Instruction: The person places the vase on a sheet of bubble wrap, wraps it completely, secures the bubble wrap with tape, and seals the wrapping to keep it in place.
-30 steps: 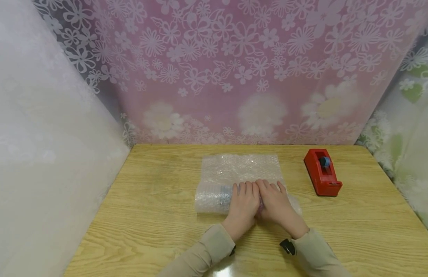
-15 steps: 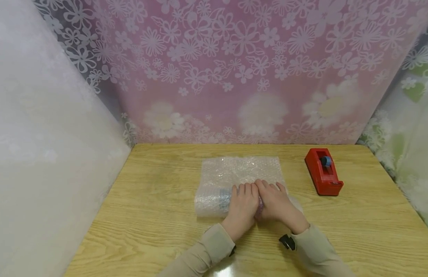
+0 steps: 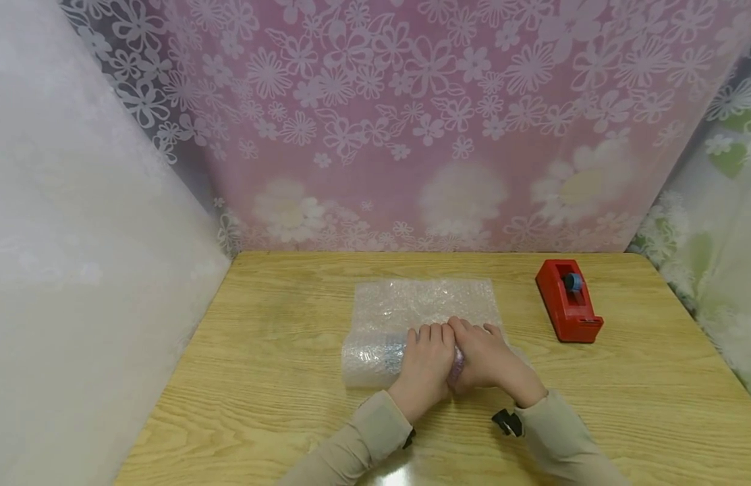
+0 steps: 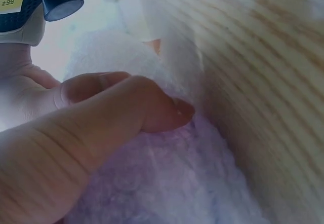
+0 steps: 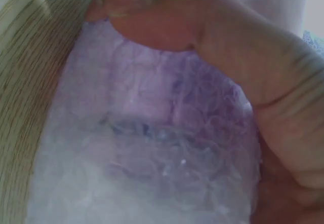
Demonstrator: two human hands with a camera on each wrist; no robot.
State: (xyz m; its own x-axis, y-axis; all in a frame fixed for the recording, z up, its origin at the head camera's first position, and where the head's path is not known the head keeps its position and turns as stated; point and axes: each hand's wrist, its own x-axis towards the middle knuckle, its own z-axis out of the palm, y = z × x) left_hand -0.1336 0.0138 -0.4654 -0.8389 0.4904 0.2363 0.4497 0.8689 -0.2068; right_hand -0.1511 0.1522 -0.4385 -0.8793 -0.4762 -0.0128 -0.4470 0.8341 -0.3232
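A roll of bubble wrap (image 3: 366, 361) lies across the table, with something bluish and purple showing through its layers. My left hand (image 3: 425, 371) grips the middle of the roll, fingers over the top and thumb on the near side. Right beside it, my right hand (image 3: 483, 354) holds the roll farther right, the two hands touching. In the left wrist view the left thumb (image 4: 152, 105) presses the purple-tinted wrap. The right thumb (image 5: 172, 19) bends over the wrap in the right wrist view. What is inside cannot be made out clearly.
A flat sheet of bubble wrap (image 3: 420, 297) stretches behind the roll. On the right of the wooden table (image 3: 260, 405) stands a red tape dispenser (image 3: 569, 304) with a small blue roll of tape. Flowered curtains (image 3: 411, 135) hang along the back and sides.
The roll and the sheet's far edge have slid slightly toward the person. Both hands keep their hold and have hardly moved.
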